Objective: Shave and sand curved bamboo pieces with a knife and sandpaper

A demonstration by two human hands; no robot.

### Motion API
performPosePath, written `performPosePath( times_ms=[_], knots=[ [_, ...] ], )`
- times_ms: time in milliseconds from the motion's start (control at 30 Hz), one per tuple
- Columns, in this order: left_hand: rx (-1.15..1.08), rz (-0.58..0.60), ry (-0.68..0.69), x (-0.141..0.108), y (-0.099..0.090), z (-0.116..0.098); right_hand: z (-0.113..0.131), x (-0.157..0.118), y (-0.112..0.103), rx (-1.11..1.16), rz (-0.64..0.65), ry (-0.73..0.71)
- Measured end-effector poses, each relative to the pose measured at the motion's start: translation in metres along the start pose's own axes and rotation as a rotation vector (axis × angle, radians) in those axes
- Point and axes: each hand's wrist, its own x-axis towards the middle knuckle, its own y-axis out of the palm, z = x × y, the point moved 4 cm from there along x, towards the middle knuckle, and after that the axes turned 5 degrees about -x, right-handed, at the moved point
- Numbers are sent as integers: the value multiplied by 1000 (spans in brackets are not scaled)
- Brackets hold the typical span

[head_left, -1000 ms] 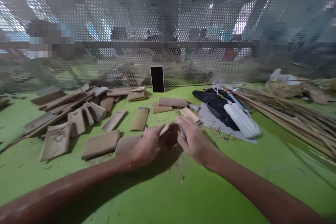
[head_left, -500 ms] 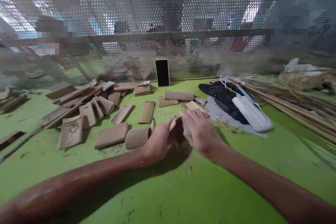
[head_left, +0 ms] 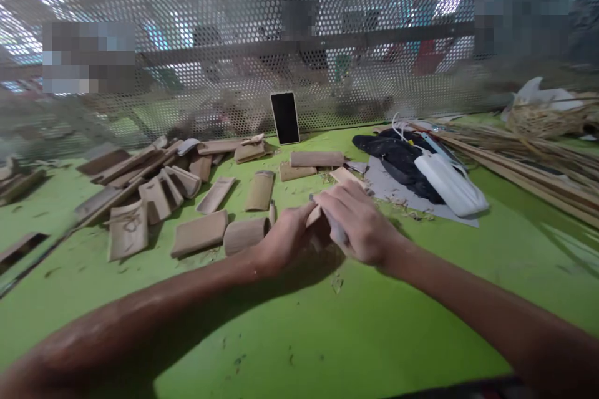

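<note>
My left hand (head_left: 286, 237) is closed around a curved piece of bamboo (head_left: 314, 216), mostly hidden between the two hands. My right hand (head_left: 362, 224) presses against that piece, its fingers wrapped round a grey, sheet-like thing (head_left: 337, 229) that may be sandpaper. Just left of the hands, a curved bamboo piece (head_left: 244, 235) lies with its rounded side up, and a flatter bamboo slat (head_left: 200, 234) is beside it. Beyond the hands is a rounded bamboo length (head_left: 316, 159) on the green table (head_left: 262, 336).
A heap of bamboo pieces (head_left: 135, 165) covers the back left. A phone (head_left: 285, 118) leans on the perforated metal screen (head_left: 224, 87). To the right lie a black cloth item (head_left: 397, 165), a white face mask (head_left: 452, 184), grey paper (head_left: 384, 181) and long thin strips (head_left: 524, 162).
My right hand has shifted slightly and its fingers have curled further over the piece between my hands. The bamboo piece has turned a little. The whole view has tilted slightly.
</note>
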Motion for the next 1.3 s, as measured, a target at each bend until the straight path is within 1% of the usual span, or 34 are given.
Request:
performPosePath(
  times_ms=[100,167,233,267,333,400,500,567,633,700,767,833,867,933,1000,1067,1133,1233,1267,1300],
  knots=[
    [-60,-58,-7,1,-3,1,-3,1,3,-87,14,93],
    [-32,-109,15,1,-5,0,-1,3,4,-98,31,88],
    [-5,-125,23,2,-5,-1,-1,3,4,-106,60,55],
    [-15,-123,14,2,-5,-1,-2,3,5,-119,75,53],
    [-74,-97,-18,3,-3,0,-5,2,5,-140,88,98],
    [-112,-76,-8,4,-1,0,-6,2,4,-144,55,122],
    [-119,-71,38,6,2,0,-2,4,2,-122,7,42],
    [-119,-86,32,7,1,1,-3,3,3,-117,26,40],
    [-107,-108,10,8,0,1,-7,2,3,-116,43,97],
    [-80,-126,22,7,-2,-2,-8,2,2,-108,25,118],
    [-44,-142,63,6,-3,-6,-5,2,1,-94,2,71],
    [-35,-153,72,6,-4,-8,-3,1,1,-100,12,32],
    [-42,-157,57,6,-4,-8,-4,0,2,-109,29,44],
    [-78,-140,10,6,-4,-7,-9,-2,4,-121,48,119],
    [-63,-129,6,6,-3,-7,-10,-3,5,-131,24,156],
    [-7,-137,45,5,-3,-8,-7,-2,5,-141,-19,102],
    [18,-149,47,3,-3,-7,-6,-2,6,-147,-21,65],
    [-12,-168,-25,1,-5,-3,-10,-4,8,-129,21,157],
    [-16,-182,-30,1,-5,-3,-11,-4,9,-124,28,184],
    [-17,-190,-23,0,-6,-3,-11,-4,10,-122,28,182]
  ],
)
